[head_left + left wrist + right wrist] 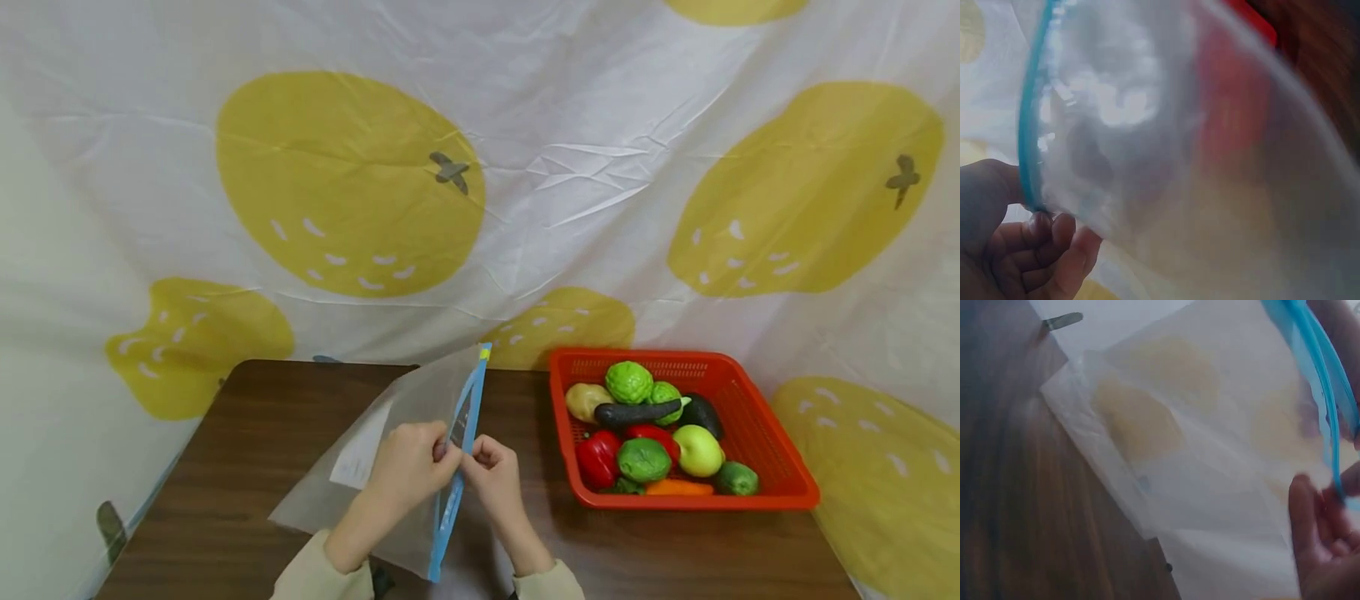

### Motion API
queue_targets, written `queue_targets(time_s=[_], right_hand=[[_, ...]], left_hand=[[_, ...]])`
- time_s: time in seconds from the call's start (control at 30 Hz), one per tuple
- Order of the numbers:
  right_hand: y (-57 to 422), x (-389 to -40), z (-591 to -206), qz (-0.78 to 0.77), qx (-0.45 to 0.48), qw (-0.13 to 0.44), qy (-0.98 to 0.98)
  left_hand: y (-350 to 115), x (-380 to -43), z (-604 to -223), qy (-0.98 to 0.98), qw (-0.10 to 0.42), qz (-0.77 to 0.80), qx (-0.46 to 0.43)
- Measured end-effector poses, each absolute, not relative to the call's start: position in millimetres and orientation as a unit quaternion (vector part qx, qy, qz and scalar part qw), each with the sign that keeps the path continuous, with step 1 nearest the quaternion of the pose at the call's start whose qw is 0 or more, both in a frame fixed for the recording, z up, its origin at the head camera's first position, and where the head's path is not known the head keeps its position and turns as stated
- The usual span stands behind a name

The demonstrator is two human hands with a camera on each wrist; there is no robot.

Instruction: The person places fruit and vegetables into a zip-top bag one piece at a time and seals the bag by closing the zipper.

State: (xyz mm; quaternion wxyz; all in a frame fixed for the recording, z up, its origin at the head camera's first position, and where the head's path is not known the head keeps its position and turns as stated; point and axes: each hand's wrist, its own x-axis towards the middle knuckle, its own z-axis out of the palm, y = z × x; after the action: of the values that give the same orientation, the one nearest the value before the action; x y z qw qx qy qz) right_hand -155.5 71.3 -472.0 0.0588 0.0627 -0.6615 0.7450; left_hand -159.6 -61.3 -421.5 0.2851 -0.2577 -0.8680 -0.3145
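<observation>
A clear plastic zip bag [423,392] with a blue zip strip [441,542] along its mouth is held up over the table, its body spreading to the left. My left hand [411,458] pinches the strip about halfway along. From the other side, my right hand [497,479] pinches the strip's edge between thumb and fingers, close to the left fingertips. The strip's two sides stand apart in the head view. In the right wrist view, the blue edges [1325,381] bow apart above the right fingers. A white label [360,450] shows on the bag, and a yellow tab marks the strip's far end.
A red plastic basket [783,467] stands on the brown wooden table [262,433] at the right. Inside are several fruits and vegetables, among them an eggplant [636,414], a red pepper [597,458] and a carrot [678,487]. A fruit-patterned cloth [570,183] hangs behind.
</observation>
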Motion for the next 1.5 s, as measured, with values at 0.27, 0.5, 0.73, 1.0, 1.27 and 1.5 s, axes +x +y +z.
queue_targets(time_s=[0.27, 0.5, 0.73, 1.0, 1.27, 1.5], right_hand=[[79, -143, -479, 0.711, -0.038, 0.013, -0.702], [91, -147, -498, 0.721, -0.073, -0.024, -0.688], [98, -150, -509, 0.726, -0.084, -0.03, -0.682], [98, -149, -505, 0.737, -0.082, -0.007, -0.671], [94, -145, -487, 0.717, -0.034, 0.068, -0.693], [91, -136, -474, 0.678, -0.017, 0.1, -0.728]], left_hand=[[-76, -171, -417, -0.838, 0.368, -0.32, -0.244], [-97, -176, -392, -0.843, 0.369, -0.337, -0.2], [-110, -174, -371, -0.845, 0.402, -0.316, -0.157], [-111, -168, -367, -0.841, 0.421, -0.299, -0.161], [-91, -159, -373, -0.829, 0.359, -0.286, -0.318], [-70, -157, -415, -0.848, 0.234, -0.318, -0.354]])
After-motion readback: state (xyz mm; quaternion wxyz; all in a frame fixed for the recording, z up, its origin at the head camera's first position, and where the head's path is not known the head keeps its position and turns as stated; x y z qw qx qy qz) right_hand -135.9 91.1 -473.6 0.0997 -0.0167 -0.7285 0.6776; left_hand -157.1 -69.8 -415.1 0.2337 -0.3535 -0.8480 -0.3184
